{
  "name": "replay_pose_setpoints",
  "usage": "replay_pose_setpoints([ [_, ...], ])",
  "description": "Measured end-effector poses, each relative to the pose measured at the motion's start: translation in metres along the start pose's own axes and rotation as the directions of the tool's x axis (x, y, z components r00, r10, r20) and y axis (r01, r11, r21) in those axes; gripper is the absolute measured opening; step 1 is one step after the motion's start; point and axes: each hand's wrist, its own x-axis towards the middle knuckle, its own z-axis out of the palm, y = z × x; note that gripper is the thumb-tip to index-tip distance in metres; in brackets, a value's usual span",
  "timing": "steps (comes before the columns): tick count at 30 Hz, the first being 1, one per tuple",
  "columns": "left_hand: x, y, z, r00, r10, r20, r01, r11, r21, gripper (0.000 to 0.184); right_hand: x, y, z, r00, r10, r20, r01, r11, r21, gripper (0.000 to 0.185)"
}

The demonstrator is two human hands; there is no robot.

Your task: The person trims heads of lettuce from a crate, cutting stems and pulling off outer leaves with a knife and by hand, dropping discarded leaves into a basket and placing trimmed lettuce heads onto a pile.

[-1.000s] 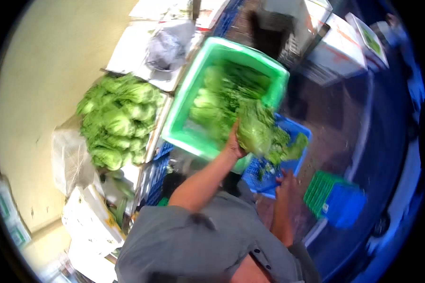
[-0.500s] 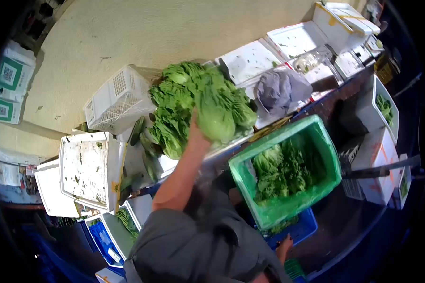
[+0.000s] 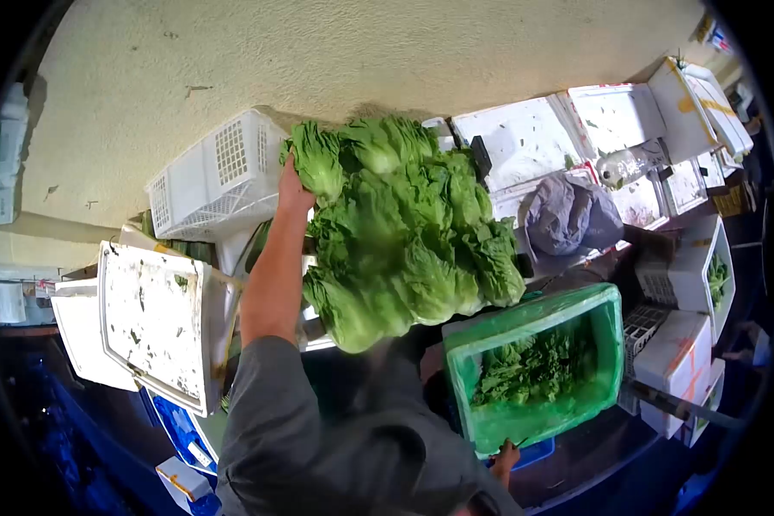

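My left hand (image 3: 294, 182) is wrapped round a head of lettuce (image 3: 317, 163) at the back left of a large pile of lettuce (image 3: 404, 232). Part of the hand is hidden by the leaves. My right hand (image 3: 508, 453) is low at the front edge of a green-lined crate (image 3: 533, 303), its fingers closed by the rim; what it holds, if anything, is too small to name. Leafy greens (image 3: 537, 365) lie inside that crate.
A white perforated basket (image 3: 224, 176) stands left of the pile, against the wall. White foam lids (image 3: 159, 318) lean at the left. A grey plastic bag (image 3: 569, 215) and foam trays (image 3: 520, 142) lie to the right. Foam boxes (image 3: 675, 344) are stacked far right.
The view has swung left toward the wall. My left hand has gone from above the green-lined crate to the back left of the pile. A lettuce it held now appears to be among the others.
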Motion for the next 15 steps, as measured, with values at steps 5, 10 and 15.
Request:
replay_pose_setpoints([
  [5, 0.065, -0.026, -0.057, 0.937, -0.028, -0.350, 0.147, 0.936, 0.319, 0.067, -0.021, -0.024, 0.012, 0.997, 0.067, 0.032, -0.069, 0.996, 0.060, 0.029],
  [10, 0.036, -0.025, -0.038, 0.913, 0.125, -0.389, 0.013, 0.943, 0.333, 0.054, -0.029, -0.036, 0.027, 0.997, 0.068, 0.025, -0.069, 0.997, 0.030, 0.031],
  [15, 0.044, -0.039, -0.065, 0.839, 0.498, -0.219, -0.081, 0.511, 0.856, 0.044, -0.027, -0.028, 0.032, 0.997, 0.034, 0.066, -0.036, 0.999, 0.039, 0.034],
])
